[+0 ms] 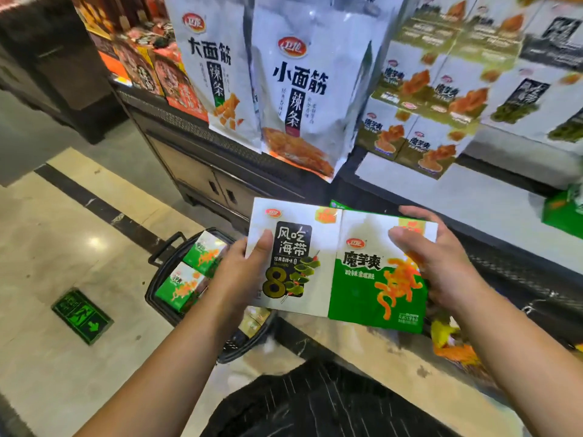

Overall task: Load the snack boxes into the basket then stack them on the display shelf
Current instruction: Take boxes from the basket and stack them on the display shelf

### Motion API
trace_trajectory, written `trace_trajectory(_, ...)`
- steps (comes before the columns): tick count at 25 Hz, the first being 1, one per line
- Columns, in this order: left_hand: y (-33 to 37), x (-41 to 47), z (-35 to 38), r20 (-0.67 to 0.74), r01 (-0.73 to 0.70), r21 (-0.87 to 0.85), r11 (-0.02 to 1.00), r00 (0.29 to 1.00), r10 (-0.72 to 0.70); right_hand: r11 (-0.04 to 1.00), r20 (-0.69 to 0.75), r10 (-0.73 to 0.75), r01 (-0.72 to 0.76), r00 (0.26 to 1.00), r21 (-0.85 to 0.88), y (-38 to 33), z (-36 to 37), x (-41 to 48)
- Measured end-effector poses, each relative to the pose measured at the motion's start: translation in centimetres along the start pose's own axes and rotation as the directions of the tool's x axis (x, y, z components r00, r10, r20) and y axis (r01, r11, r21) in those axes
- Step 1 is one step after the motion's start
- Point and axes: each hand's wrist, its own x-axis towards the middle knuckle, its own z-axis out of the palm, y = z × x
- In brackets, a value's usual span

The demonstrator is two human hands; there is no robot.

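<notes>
Snack boxes: a white cardboard box (293,257) with a black label and a green-and-white box (375,279), side by side before the pale display shelf (473,197).
The left hand (243,272) grips the white cardboard box, the right hand (441,263) grips the green-and-white box; a black basket (153,280) holds more green boxes (186,288).

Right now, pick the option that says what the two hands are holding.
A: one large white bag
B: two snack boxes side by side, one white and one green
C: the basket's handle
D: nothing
B: the left hand holds the white box and the right hand holds the green box, the two boxes edge to edge in front of the basket.
</notes>
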Motion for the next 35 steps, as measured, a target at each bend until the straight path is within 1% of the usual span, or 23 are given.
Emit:
trace_trajectory(3, 0.8, -1.2, 4.3, 0.0, -0.054, 0.097, 0.994, 0.999, 0.054, 1.0, -0.077, -0.017, 0.015, 0.997, -0.028, -0.8, -5.0, -1.3)
trace_trajectory(5, 1.5, -2.1, 6.9, 0.04, -0.108, 0.139, 0.984, 0.994, 0.104, 0.999, -0.136, -0.027, 0.024, 0.99, -0.023, -1.2, -7.9, -2.0)
trace_trajectory(7, 2.4, -2.9, 9.2, 0.104, -0.14, 0.126, 0.982, 0.986, 0.127, 0.999, -0.178, -0.048, 0.047, 0.983, -0.007, -1.6, -10.4, -2.7)
trace_trajectory(11, 4.0, -3.0, 13.3, 0.205, -0.193, 0.195, 0.962, 0.967, 0.152, 0.992, -0.198, -0.075, 0.093, 0.977, 0.08, -2.5, -14.7, -4.1)
trace_trajectory(15, 5.4, -2.5, 16.8, 0.301, -0.241, 0.203, 0.949, 0.938, 0.174, 0.984, -0.261, -0.108, 0.14, 0.959, 0.108, -3.4, -18.1, -4.3)
trace_trajectory(19, 7.2, -0.9, 20.1, 0.366, -0.289, 0.214, 0.933, 0.909, 0.198, 0.972, -0.335, -0.125, 0.183, 0.934, 0.148, -4.3, -20.5, -3.5)
trace_trajectory(23, 8.6, 2.4, 23.6, 0.429, -0.286, 0.196, 0.938, 0.885, 0.181, 0.969, -0.387, -0.145, 0.209, 0.911, 0.129, -5.2, -22.6, -1.6)
trace_trajectory(25, 9.5, 4.2, 25.7, 0.463, -0.302, 0.199, 0.932, 0.867, 0.182, 0.974, -0.413, -0.151, 0.206, 0.898, 0.092, -5.7, -23.8, -0.4)
trace_trajectory(27, 10.5, 5.8, 27.7, 0.49, -0.301, 0.201, 0.932, 0.855, 0.17, 0.985, -0.44, -0.148, 0.172, 0.886, 0.014, -6.4, -25.0, 0.7)
trace_trajectory(30, 12.0, 8.1, 30.5, 0.529, -0.229, 0.192, 0.954, 0.843, 0.096, 0.989, -0.49, -0.145, 0.115, 0.86, -0.09, -7.1, -27.4, 2.3)
trace_trajectory(33, 12.9, 10.0, 32.9, 0.569, -0.186, 0.191, 0.964, 0.821, 0.046, 0.968, -0.507, -0.201, 0.091, 0.838, -0.233, -6.9, -30.1, 4.1)
trace_trajectory(35, 12.9, 10.7, 34.3, 0.586, -0.167, 0.209, 0.964, 0.81, 0.014, 0.953, -0.527, -0.218, 0.062, 0.822, -0.297, -6.4, -32.1, 5.2)
